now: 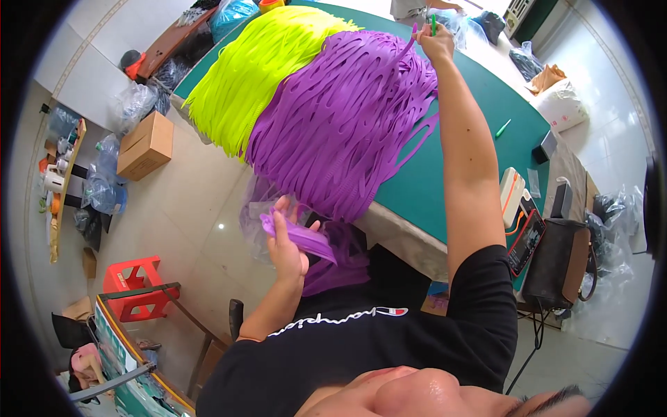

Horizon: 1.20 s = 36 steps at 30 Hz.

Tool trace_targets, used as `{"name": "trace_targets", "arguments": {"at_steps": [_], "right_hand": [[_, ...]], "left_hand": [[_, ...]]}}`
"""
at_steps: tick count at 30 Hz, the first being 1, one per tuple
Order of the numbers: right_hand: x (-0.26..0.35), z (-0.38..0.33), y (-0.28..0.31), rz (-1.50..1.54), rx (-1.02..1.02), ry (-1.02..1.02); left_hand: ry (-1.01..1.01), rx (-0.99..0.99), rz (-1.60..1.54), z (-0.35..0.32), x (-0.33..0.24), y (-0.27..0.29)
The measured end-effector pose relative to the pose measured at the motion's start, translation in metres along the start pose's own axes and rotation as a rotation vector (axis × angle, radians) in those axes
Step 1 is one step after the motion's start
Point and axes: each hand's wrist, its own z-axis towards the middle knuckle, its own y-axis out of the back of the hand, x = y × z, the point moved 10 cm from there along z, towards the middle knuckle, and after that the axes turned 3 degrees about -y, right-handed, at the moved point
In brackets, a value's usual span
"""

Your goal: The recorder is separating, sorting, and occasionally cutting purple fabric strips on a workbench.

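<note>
A large heap of purple rubber straps (347, 111), soft and slotted with long holes, drapes over the near edge of the table. Beside it on the left lies a bright yellow-green heap of similar straps (267, 73). My left hand (286, 247), low in front of the table edge, is closed round a folded bundle of purple straps (313, 243). Clear plastic film (257, 219) hangs behind that hand. My right arm reaches across the table; at its far edge my right hand (436, 43) grips a slim green-handled tool (433, 25), with a purple strap end (414, 30) at its fingers.
On the green tabletop (472, 184) lies a green pen-like tool (503, 128). A white case (512, 194), a red-edged device (528, 240) and a brown bag (556, 267) crowd the right side. Leftward stand a cardboard box (146, 146) and a red stool (132, 285).
</note>
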Motion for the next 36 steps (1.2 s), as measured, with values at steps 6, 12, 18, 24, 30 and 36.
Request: {"name": "trace_targets", "arguments": {"at_steps": [6, 12, 18, 24, 30, 36], "right_hand": [[-0.031, 0.027, 0.017, 0.206, -0.113, -0.089], [-0.028, 0.032, -0.001, 0.167, -0.089, -0.088], [-0.020, 0.006, 0.013, -0.097, -0.097, 0.054], [-0.023, -0.122, 0.095, -0.422, 0.232, -0.027], [-0.096, -0.232, 0.153, -0.520, 0.386, -0.193], [-0.097, -0.310, 0.199, -0.324, 0.415, -0.295]], "left_hand": [[0.072, 0.023, 0.000, -0.024, 0.000, 0.004], [0.242, 0.525, 0.110, -0.059, 0.010, -0.035], [-0.197, 0.672, 1.013, -0.078, -0.026, -0.071], [0.227, 0.716, 0.612, -0.066, -0.002, -0.077], [0.355, 0.921, 0.374, -0.092, -0.010, -0.121], [0.366, 0.950, 0.272, -0.099, 0.003, -0.134]]}}
